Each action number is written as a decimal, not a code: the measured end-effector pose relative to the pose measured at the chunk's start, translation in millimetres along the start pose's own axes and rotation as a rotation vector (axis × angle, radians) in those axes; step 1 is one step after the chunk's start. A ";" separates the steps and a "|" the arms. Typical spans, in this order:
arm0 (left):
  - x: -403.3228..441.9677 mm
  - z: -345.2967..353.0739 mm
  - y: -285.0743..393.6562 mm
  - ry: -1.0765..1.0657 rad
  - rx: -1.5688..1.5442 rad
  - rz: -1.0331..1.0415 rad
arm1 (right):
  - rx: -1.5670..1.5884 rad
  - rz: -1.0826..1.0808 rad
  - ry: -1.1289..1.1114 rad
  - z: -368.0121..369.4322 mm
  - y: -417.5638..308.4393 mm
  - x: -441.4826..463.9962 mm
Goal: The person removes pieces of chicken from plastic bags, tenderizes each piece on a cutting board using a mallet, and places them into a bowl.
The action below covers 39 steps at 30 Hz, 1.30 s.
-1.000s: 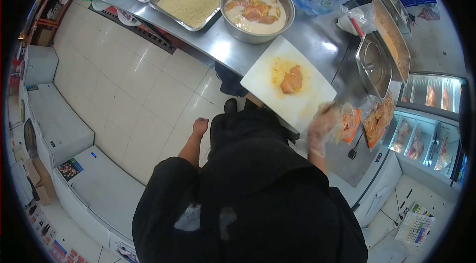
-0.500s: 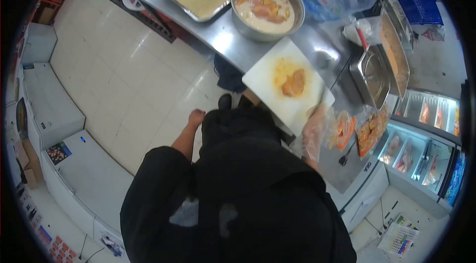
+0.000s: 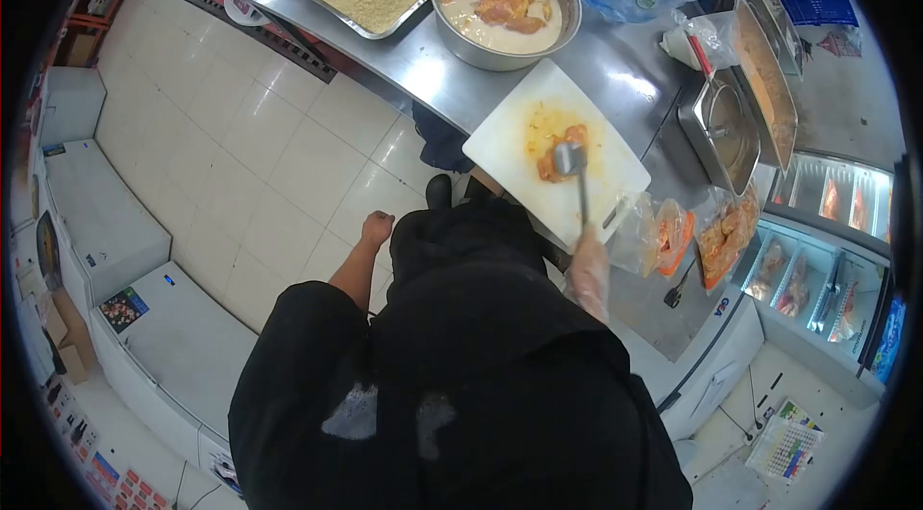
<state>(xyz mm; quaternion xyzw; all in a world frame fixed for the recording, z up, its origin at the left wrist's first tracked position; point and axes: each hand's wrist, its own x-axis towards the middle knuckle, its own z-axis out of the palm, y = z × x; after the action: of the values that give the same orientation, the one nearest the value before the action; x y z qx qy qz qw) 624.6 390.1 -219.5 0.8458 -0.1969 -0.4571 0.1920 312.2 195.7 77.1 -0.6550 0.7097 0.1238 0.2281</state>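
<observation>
One mallet [image 3: 569,159] is clamped in my right grip [image 3: 588,270], which wears a loose, clear plastic glove. The fingers wrap the rear of the slim handle; the metal head lies forward and slightly left of the grip, over a piece of meat [image 3: 575,134]. Contact between head and meat: cannot be told from above.

Meat position: ahead and slightly left of my right grip, on a white cutting board [image 3: 500,149], with orange-yellow residue around it. The board rests on a steel surface [image 3: 433,82]; its handle slot is just forward and right of the grip.

My left grip [image 3: 378,227] hangs off the surface, over the floor, well left of the right grip. Its fingers appear curled; I cannot tell whether they are fully together. No object shows in it.

Handling, as judged: the mallet should be stiff and head-heavy. Hold the handle at its rear and keep the wrap firm, since a wet glove may slip. The meat should be light, soft, slippery and easily torn; support it from beneath or take its thicker middle, not a thin edge.

Adjacent items: a bag of orange-coated pieces [image 3: 674,237], near, to the right of the right grip; a round pan [image 3: 478,53], farther ahead and left.
</observation>
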 end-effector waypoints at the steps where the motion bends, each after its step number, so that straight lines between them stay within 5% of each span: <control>1: -0.6 -1.6 -0.5 -0.004 0.005 -0.010 | -0.002 0.003 -0.011 -11.3 -12.4 -9.1; 3: 2.5 -5.7 1.8 -0.058 -0.013 -0.044 | 0.788 0.004 0.395 -27.0 -27.1 -22.8; 4: 2.4 -5.7 5.4 -0.062 0.012 -0.039 | 0.312 0.022 0.468 19.1 15.4 -9.2; 5: 1.5 -5.0 8.9 -0.061 0.018 -0.024 | 0.321 0.028 0.479 14.4 10.1 -14.3; 7: 3.1 -5.7 15.3 -0.091 0.023 -0.024 | -0.018 -0.232 0.151 0.8 -3.7 -23.7; 9: 8.3 -7.6 28.2 -0.080 0.001 -0.048 | 0.170 -0.343 0.142 -31.2 -15.8 -26.7; 11: -1.4 -9.8 30.1 -0.028 -0.061 0.014 | 0.351 -0.026 0.200 -51.0 -33.1 -40.9; 12: 3.2 -3.1 22.1 0.033 -0.005 0.117 | 0.265 -0.152 0.440 -13.5 -5.9 -32.5; 13: 13.9 5.7 6.6 0.016 -0.001 0.106 | 0.276 -0.138 0.453 -6.3 -3.1 -31.2; 15: 63.5 33.5 -53.3 0.061 0.377 0.521 | 0.022 -0.144 0.021 1.5 -0.8 -18.4; 17: -6.1 -8.4 33.3 -0.093 -0.138 -0.069 | -0.023 -0.303 0.083 1.9 17.7 -14.7; 21: -14.8 -13.2 31.4 -0.107 -0.168 -0.063 | 0.465 -0.039 0.275 -22.0 7.0 -2.1; 27: -18.2 -24.8 28.7 -0.076 -0.190 -0.099 | 0.098 -0.045 0.523 4.2 23.2 38.5; 29: -20.7 -31.4 25.4 -0.071 -0.275 -0.096 | 0.071 -0.240 0.750 -3.6 6.0 42.7; 31: -20.7 -35.7 24.4 -0.077 -0.256 -0.099 | 0.189 -0.361 0.653 4.8 -10.3 64.4; 36: -29.4 -44.1 24.1 -0.081 -0.328 -0.099 | 0.282 0.024 0.177 -3.6 -69.0 109.3; 39: -35.1 -43.8 19.5 -0.093 -0.375 -0.119 | 0.143 -0.501 0.209 13.3 -53.3 125.8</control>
<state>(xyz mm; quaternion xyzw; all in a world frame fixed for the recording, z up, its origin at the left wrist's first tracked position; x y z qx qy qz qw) 640.9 397.7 -162.8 0.7835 -0.0668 -0.5346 0.3096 362.2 86.2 11.0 -0.8015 0.5523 -0.0550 0.2226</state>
